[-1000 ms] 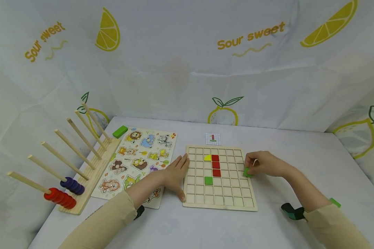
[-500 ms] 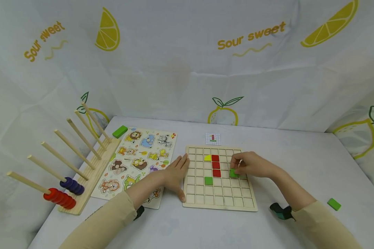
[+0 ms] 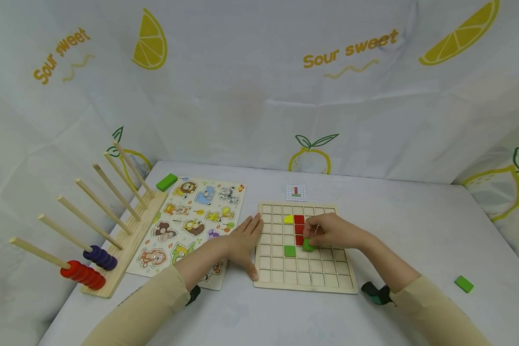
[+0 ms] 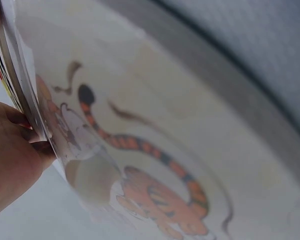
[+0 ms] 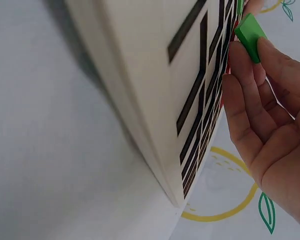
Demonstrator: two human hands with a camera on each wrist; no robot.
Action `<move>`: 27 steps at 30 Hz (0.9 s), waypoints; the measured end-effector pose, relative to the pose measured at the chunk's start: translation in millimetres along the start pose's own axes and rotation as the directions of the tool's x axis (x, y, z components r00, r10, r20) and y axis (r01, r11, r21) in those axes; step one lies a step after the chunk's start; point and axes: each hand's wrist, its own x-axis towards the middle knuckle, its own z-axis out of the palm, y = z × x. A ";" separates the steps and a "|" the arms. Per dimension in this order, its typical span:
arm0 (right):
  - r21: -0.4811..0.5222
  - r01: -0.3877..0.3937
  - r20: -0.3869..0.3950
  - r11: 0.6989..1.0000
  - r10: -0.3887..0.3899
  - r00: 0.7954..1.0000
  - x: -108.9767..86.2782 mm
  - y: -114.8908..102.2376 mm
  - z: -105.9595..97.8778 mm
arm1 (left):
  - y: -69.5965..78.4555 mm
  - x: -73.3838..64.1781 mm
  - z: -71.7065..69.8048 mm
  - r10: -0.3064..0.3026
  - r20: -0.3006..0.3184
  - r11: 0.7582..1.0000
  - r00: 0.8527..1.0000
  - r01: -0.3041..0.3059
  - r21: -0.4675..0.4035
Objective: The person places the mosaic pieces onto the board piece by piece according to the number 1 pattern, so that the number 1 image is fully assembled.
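A wooden grid board [image 3: 311,265] lies on the table, carrying red square tiles [image 3: 300,229], a yellow piece [image 3: 288,219] and a green square tile [image 3: 290,251]. Between thumb and fingers my right hand [image 3: 335,231] pinches another green tile [image 3: 308,245], just over the board beside the lowest red tile. The right wrist view shows that pinched green tile [image 5: 250,37] tilted, with the thumb on one side. My left hand [image 3: 243,246] rests at the board's left edge, its fingers extended; the left wrist view shows only part of that hand [image 4: 15,157].
An animal puzzle board [image 3: 199,211] lies left of the grid board. Beyond it stands a wooden peg rack [image 3: 125,240] with red and purple rings. A small pattern card [image 3: 296,192] sits behind the grid. Green blocks lie at far left [image 3: 166,182] and right [image 3: 464,284].
My right hand has carried the green tile leftward from the board's right edge to beside the red tiles. The left hand has stayed in place.
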 end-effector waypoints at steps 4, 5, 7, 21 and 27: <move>-0.010 -0.005 0.007 1.000 0.005 1.000 3.8 -0.3 3.9 | -1.1 1.3 0.5 0.004 0.001 1.000 1.000 -0.004 0.007; -0.012 -0.009 0.009 1.000 0.009 1.000 4.5 -0.6 4.7 | -1.2 1.5 0.6 0.004 0.001 1.000 1.000 -0.004 0.009; -0.009 -0.014 0.016 1.000 0.015 1.000 5.5 -1.8 6.0 | -1.3 1.5 0.4 0.005 0.003 1.000 1.000 -0.005 0.012; -0.044 0.010 0.030 0.999 -0.008 0.999 7.8 -7.4 11.4 | -1.6 2.1 0.5 0.001 0.007 1.000 1.000 -0.001 0.005; -0.060 0.012 0.023 0.998 -0.011 1.000 7.2 -9.4 13.0 | -0.7 1.0 -0.9 0.002 0.009 1.000 1.000 -0.001 -0.007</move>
